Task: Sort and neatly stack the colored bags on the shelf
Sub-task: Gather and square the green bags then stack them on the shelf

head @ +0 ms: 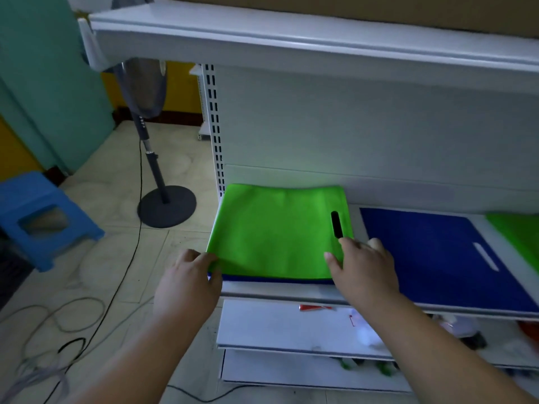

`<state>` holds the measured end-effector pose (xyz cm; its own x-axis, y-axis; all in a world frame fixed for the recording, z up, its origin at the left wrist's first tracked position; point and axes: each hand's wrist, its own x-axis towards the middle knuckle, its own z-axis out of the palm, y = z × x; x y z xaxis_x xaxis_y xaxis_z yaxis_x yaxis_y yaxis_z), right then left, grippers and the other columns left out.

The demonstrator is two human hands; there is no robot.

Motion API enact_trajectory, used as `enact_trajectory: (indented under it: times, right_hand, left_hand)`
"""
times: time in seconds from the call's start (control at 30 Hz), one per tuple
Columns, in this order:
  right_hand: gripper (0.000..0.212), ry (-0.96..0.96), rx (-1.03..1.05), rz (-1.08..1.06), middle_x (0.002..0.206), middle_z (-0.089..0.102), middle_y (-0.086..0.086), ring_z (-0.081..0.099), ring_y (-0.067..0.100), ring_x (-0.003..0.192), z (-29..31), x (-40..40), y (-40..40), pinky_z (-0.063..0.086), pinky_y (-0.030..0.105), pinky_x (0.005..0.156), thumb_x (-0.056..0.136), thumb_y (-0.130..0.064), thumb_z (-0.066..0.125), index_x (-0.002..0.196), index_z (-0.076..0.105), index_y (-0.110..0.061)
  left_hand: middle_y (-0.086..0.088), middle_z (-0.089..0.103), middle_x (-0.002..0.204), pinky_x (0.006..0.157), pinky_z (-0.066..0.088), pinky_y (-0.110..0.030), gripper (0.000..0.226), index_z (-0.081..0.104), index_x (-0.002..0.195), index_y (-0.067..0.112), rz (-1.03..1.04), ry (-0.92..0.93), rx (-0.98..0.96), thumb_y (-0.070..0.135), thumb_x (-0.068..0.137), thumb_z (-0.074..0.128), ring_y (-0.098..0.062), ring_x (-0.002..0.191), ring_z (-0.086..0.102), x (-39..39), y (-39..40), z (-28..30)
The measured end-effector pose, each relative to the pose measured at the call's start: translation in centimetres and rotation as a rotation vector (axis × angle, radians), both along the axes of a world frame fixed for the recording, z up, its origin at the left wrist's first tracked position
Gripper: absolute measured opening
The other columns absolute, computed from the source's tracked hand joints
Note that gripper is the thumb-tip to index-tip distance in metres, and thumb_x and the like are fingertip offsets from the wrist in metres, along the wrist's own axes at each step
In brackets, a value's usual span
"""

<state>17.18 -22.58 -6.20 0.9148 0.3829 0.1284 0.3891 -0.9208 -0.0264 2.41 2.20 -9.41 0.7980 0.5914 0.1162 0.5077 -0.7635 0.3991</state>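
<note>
A green bag [274, 231] lies flat at the left end of the white shelf [291, 291], on top of a blue bag whose edge [277, 279] shows along the front. My left hand [189, 278] pinches the green bag's front left corner. My right hand [361, 266] rests with spread fingers on its front right corner, just below the handle slot. Another blue bag [443, 252] lies flat to the right. A second green bag [522, 231] shows at the far right edge, partly cut off.
An upper shelf [291, 36] overhangs the work area. Lower shelves [291, 325] hold small items. On the floor to the left stand a fan on a round base [166, 205] and a blue stool [43, 217]. Cables [87, 330] trail across the tiles.
</note>
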Motion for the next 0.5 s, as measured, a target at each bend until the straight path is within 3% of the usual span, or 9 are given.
enact_trajectory:
  times: [0.13, 0.23, 0.4, 0.5]
  right_hand:
    - [0.043, -0.030, 0.060, 0.032, 0.085, 0.072, 0.007, 0.050, 0.030, 0.092, -0.1, -0.1, 0.2, 0.037, 0.035, 0.071, 0.093, -0.051, 0.048, 0.106, 0.065, -0.014]
    - [0.042, 0.020, 0.083, 0.063, 0.087, 0.071, 0.005, 0.048, 0.028, 0.096, 0.1, -0.7, 0.2, 0.037, 0.034, 0.071, 0.094, -0.052, 0.046, 0.110, 0.063, -0.016]
    - [0.044, -0.019, 0.143, 0.038, 0.090, 0.072, 0.005, 0.051, 0.030, 0.097, 0.4, -1.2, -0.8, 0.036, 0.034, 0.068, 0.093, -0.049, 0.051, 0.114, 0.064, -0.013]
    - [0.047, 0.065, 0.125, 0.000, 0.093, 0.070, 0.004, 0.049, 0.027, 0.104, 0.4, -2.2, -1.0, 0.039, 0.033, 0.074, 0.094, -0.053, 0.046, 0.119, 0.062, -0.015]
  left_hand:
    - [0.004, 0.062, 0.101, 0.053, 0.037, -0.024, 0.017, 0.069, 0.105, 0.023, 0.049, -0.057, -0.069, 0.026, 0.093, 0.057, -0.016, 0.067, 0.054, -0.3, 0.7, 0.4]
    - [0.006, 0.062, 0.088, 0.050, 0.030, -0.022, 0.008, 0.066, 0.093, 0.021, 0.099, -0.098, -0.136, 0.020, 0.090, 0.060, -0.012, 0.065, 0.050, -0.7, 1.2, 0.8]
    - [0.006, 0.058, 0.086, 0.051, 0.033, -0.023, 0.016, 0.060, 0.106, 0.026, 0.107, -0.079, -0.205, 0.026, 0.091, 0.059, -0.014, 0.068, 0.054, -0.4, 1.7, 1.2]
    - [0.005, 0.058, 0.085, 0.052, 0.034, -0.024, 0.019, 0.062, 0.110, 0.025, 0.067, -0.036, -0.191, 0.025, 0.091, 0.058, -0.016, 0.069, 0.055, 0.0, 1.7, 1.6]
